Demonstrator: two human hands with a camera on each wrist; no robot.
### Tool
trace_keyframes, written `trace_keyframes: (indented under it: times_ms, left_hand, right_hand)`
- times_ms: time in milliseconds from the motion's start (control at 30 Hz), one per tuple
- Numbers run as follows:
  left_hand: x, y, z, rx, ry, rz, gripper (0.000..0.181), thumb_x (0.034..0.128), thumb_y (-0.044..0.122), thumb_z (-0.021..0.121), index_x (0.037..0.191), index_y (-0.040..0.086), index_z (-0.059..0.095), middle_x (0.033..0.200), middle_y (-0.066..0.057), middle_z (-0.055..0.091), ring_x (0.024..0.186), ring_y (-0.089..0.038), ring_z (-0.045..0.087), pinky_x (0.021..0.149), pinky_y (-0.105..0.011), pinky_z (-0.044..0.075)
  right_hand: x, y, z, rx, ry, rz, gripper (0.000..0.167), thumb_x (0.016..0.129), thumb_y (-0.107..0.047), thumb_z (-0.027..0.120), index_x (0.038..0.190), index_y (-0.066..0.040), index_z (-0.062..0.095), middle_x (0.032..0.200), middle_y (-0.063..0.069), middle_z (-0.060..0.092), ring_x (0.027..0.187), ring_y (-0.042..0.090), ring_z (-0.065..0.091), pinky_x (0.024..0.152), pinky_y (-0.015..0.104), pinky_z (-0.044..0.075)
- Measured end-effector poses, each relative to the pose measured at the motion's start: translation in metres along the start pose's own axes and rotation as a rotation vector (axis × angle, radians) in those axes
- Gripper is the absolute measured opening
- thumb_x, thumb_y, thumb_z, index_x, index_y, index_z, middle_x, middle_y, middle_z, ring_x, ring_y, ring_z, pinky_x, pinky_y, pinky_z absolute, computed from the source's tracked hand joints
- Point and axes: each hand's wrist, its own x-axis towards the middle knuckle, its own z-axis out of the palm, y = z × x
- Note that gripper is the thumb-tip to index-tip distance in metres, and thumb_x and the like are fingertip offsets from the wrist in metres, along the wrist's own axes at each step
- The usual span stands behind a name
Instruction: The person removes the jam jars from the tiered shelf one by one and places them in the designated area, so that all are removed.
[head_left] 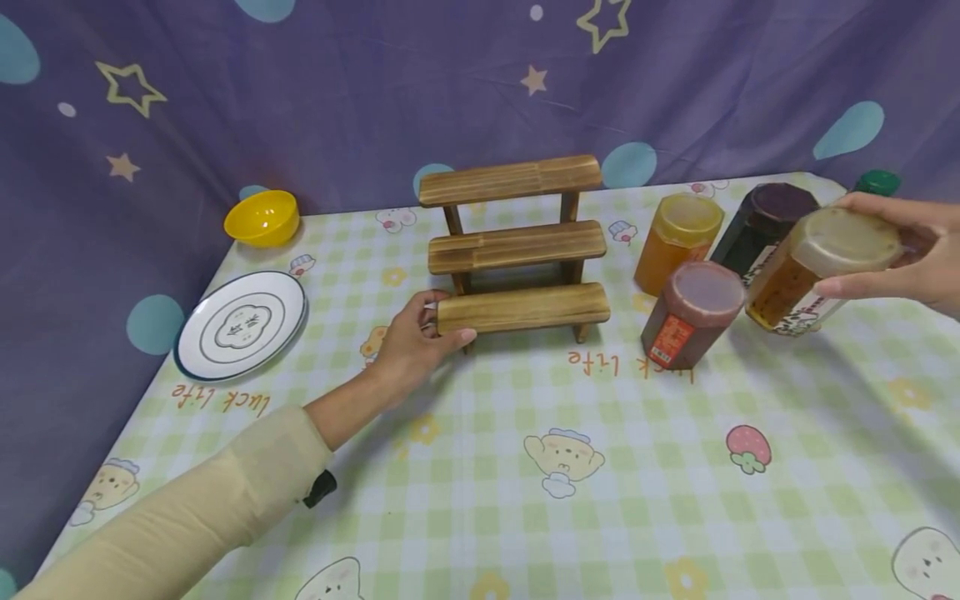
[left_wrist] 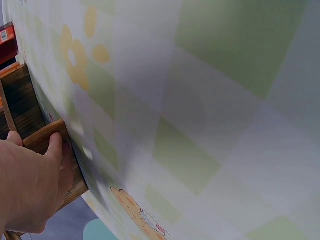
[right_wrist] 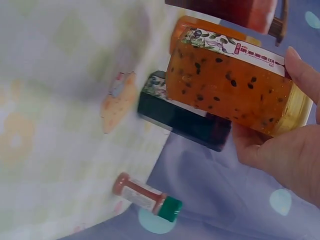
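Note:
A three-tier wooden rack [head_left: 517,250] stands in the middle of the table. My left hand [head_left: 411,346] grips the left end of its lowest step, thumb at the front; the left wrist view shows the fingers [left_wrist: 56,145] around that end. On the right, my right hand [head_left: 926,254] holds a jar of amber jam [right_wrist: 225,82] with dark seeds by its pale lid. The jar is tilted; whether its base touches the table I cannot tell. Close beside it are a red-brown jar [head_left: 693,317], an orange jar [head_left: 675,242] and a dark jar [head_left: 761,225].
A yellow bowl [head_left: 262,218] sits at the back left, with a white plate [head_left: 202,337] in front of it. Behind my right hand is a green-capped bottle [right_wrist: 145,196]. A purple curtain [head_left: 337,100] hangs along the back. The checked tablecloth [head_left: 480,500] spreads in front.

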Motion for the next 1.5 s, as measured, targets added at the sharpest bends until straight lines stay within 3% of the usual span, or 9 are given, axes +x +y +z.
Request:
trace_keyframes:
  times_ms: [267, 400, 500, 867, 967, 1100, 1200, 1367, 1500]
  left_hand:
    - [0.001, -0.001, 0.001, -0.003, -0.003, 0.006, 0.068, 0.0866, 0.020, 0.074, 0.142, 0.015, 0.035, 0.129, -0.008, 0.051, 0.093, -0.018, 0.057, 0.079, -0.030, 0.051]
    - [0.000, -0.001, 0.001, 0.020, 0.006, -0.002, 0.067, 0.0865, 0.021, 0.074, 0.141, 0.017, 0.036, 0.125, -0.007, 0.051, 0.074, -0.015, 0.044, 0.064, -0.022, 0.044]
    - [0.001, -0.001, 0.001, 0.010, 0.005, 0.000, 0.067, 0.0863, 0.020, 0.075, 0.141, 0.016, 0.036, 0.123, -0.008, 0.054, 0.074, -0.014, 0.045, 0.064, -0.022, 0.044]
    - [0.001, 0.000, 0.001, -0.023, -0.003, 0.003, 0.068, 0.0865, 0.018, 0.074, 0.142, 0.014, 0.035, 0.130, -0.009, 0.052, 0.103, -0.020, 0.058, 0.084, -0.031, 0.051]
    - [0.002, 0.001, 0.001, -0.036, -0.003, 0.000, 0.067, 0.0866, 0.017, 0.074, 0.142, 0.014, 0.035, 0.129, -0.009, 0.051, 0.109, -0.022, 0.058, 0.085, -0.030, 0.051]
    - [0.002, 0.001, 0.001, -0.029, -0.006, -0.004, 0.068, 0.0870, 0.018, 0.074, 0.143, 0.014, 0.034, 0.132, -0.010, 0.049, 0.114, -0.024, 0.056, 0.087, -0.030, 0.051]
    - [0.001, 0.002, 0.000, -0.019, 0.001, -0.011, 0.068, 0.0868, 0.019, 0.074, 0.142, 0.015, 0.035, 0.132, -0.009, 0.049, 0.114, -0.023, 0.056, 0.087, -0.030, 0.051]
    - [0.002, 0.002, -0.001, 0.000, 0.004, -0.006, 0.068, 0.0865, 0.021, 0.074, 0.142, 0.016, 0.035, 0.131, -0.008, 0.050, 0.112, -0.022, 0.057, 0.086, -0.030, 0.051]
    - [0.003, 0.001, -0.001, 0.001, 0.000, -0.001, 0.069, 0.0865, 0.021, 0.074, 0.143, 0.015, 0.035, 0.131, -0.009, 0.050, 0.111, -0.023, 0.057, 0.085, -0.030, 0.051]
  right_hand:
    - [-0.007, 0.012, 0.011, 0.077, -0.014, 0.020, 0.081, 0.077, -0.003, 0.081, 0.146, -0.020, 0.042, 0.133, -0.008, 0.045, 0.110, -0.002, 0.049, 0.069, 0.003, 0.041]
    - [-0.009, 0.017, 0.015, 0.016, -0.071, 0.102, 0.089, 0.080, -0.016, 0.080, 0.152, -0.027, 0.029, 0.149, 0.004, 0.035, 0.134, 0.031, 0.039, 0.066, 0.001, 0.037]
    - [-0.012, 0.020, 0.017, -0.019, -0.110, 0.146, 0.095, 0.080, -0.024, 0.080, 0.153, -0.029, 0.021, 0.156, 0.015, 0.022, 0.133, 0.053, 0.024, 0.065, 0.001, 0.034]
    - [-0.016, 0.029, 0.020, -0.019, -0.130, 0.125, 0.094, 0.079, -0.021, 0.081, 0.153, -0.028, 0.023, 0.154, 0.010, 0.029, 0.133, 0.043, 0.036, 0.071, 0.000, 0.036]
    - [-0.015, 0.029, 0.021, -0.036, -0.153, 0.122, 0.097, 0.079, -0.022, 0.081, 0.154, -0.027, 0.020, 0.152, 0.019, 0.028, 0.125, 0.025, 0.046, 0.070, 0.001, 0.037]
    - [-0.015, 0.027, 0.022, -0.079, -0.151, 0.108, 0.099, 0.078, -0.025, 0.082, 0.155, -0.024, 0.018, 0.142, 0.028, 0.034, 0.116, 0.030, 0.050, 0.066, 0.001, 0.036]
    - [-0.014, 0.026, 0.022, -0.091, -0.166, 0.107, 0.099, 0.079, -0.026, 0.081, 0.155, -0.026, 0.016, 0.144, 0.030, 0.032, 0.117, 0.053, 0.041, 0.066, 0.001, 0.034]
    - [-0.013, 0.028, 0.020, -0.034, -0.190, 0.115, 0.088, 0.086, -0.023, 0.074, 0.154, -0.027, 0.019, 0.137, -0.003, 0.039, 0.125, 0.023, 0.042, 0.072, 0.002, 0.036]
    - [-0.012, 0.020, 0.019, -0.093, -0.195, 0.120, 0.085, 0.089, -0.030, 0.071, 0.155, -0.020, 0.018, 0.136, 0.011, 0.039, 0.118, 0.028, 0.044, 0.077, 0.019, 0.045]
